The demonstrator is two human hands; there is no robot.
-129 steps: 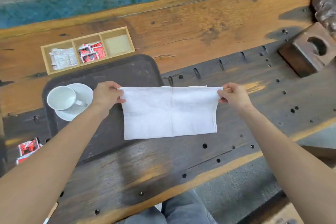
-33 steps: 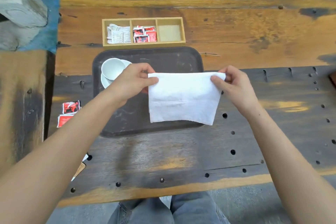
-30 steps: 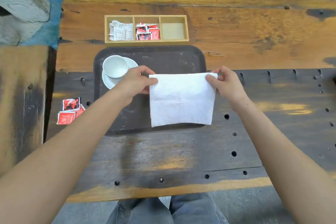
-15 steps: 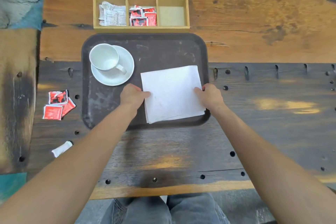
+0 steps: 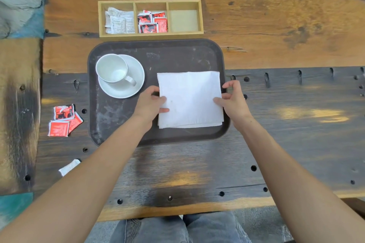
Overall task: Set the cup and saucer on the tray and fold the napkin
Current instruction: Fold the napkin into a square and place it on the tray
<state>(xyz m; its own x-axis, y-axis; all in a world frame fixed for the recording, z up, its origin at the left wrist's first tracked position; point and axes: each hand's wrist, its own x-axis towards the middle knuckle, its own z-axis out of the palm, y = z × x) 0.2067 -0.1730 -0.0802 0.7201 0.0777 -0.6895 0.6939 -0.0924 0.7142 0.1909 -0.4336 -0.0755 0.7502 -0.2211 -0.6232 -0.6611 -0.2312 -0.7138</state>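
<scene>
Two bare hands rest at the edges of a folded white napkin (image 5: pixel 189 99) lying flat on the right half of a dark tray (image 5: pixel 118 124). The left hand (image 5: pixel 150 104) lays loosely spread fingers on its left edge; the right hand (image 5: pixel 233 100) touches the right edge, fingers loosely curled, clamping nothing. A white cup (image 5: pixel 112 68) sits on its saucer (image 5: pixel 134 85) at the tray's left. Beyond, a wooden box (image 5: pixel 199 17) holds white packets (image 5: pixel 119 20) and red packets (image 5: pixel 152 21); print unreadable.
</scene>
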